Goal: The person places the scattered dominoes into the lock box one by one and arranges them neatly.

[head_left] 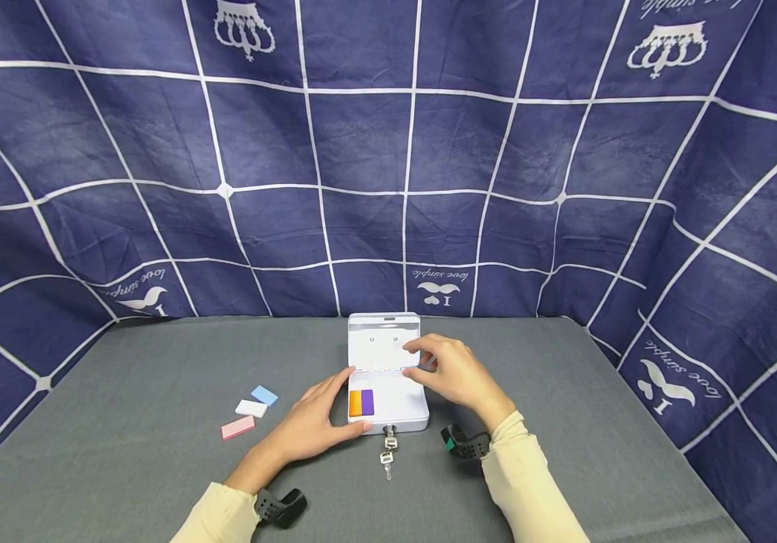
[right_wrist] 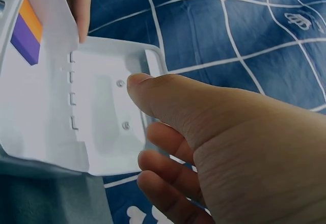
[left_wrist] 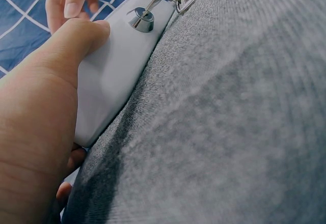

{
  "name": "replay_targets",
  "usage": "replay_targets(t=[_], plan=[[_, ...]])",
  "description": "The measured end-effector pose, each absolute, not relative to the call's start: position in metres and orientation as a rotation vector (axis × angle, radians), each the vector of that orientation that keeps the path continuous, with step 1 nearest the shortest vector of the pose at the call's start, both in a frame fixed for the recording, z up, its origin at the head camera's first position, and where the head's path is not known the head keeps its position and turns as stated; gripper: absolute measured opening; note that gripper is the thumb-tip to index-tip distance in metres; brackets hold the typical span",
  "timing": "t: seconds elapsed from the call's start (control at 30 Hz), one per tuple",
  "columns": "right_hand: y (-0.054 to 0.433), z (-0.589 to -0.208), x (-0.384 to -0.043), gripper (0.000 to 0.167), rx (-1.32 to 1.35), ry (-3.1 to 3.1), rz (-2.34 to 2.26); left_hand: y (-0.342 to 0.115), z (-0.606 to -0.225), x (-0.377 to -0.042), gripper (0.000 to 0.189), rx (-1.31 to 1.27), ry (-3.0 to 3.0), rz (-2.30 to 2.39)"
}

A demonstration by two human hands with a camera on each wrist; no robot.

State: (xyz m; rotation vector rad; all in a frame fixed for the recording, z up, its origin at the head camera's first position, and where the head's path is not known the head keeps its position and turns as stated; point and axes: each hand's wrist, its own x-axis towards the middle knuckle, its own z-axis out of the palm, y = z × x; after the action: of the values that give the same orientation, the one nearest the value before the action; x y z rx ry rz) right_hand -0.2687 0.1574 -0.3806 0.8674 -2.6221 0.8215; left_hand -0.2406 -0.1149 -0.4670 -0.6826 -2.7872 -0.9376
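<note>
A small white metal cash box stands with its lid raised. Keys hang from the lock on its front. Inside, at the left, lie an orange block and a purple block side by side. My left hand holds the box by its left side, thumb on the front wall and fingers reaching toward the hinge. By the lid's right edge hovers my right hand, thumb and fingers apart with nothing between them; whether it touches the lid I cannot tell.
On the grey tabletop left of the box lie a blue block, a white block and a pink block. A dark blue curtain with white lines hangs behind the table and along its sides.
</note>
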Motion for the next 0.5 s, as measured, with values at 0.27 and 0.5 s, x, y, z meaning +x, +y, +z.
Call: replay_targets(t=[0.27,0.5], plan=[[0.167,-0.377,-0.271,0.036,0.81,-2.617,0.811,-0.115,-0.465,-0.24,0.099,-0.686,-2.787,-0.946],[0.173,-0.376,-0.271,0.036,0.791,-2.622,0.828,-0.115,-0.465,-0.239,0.099,-0.691,-2.784,-0.944]])
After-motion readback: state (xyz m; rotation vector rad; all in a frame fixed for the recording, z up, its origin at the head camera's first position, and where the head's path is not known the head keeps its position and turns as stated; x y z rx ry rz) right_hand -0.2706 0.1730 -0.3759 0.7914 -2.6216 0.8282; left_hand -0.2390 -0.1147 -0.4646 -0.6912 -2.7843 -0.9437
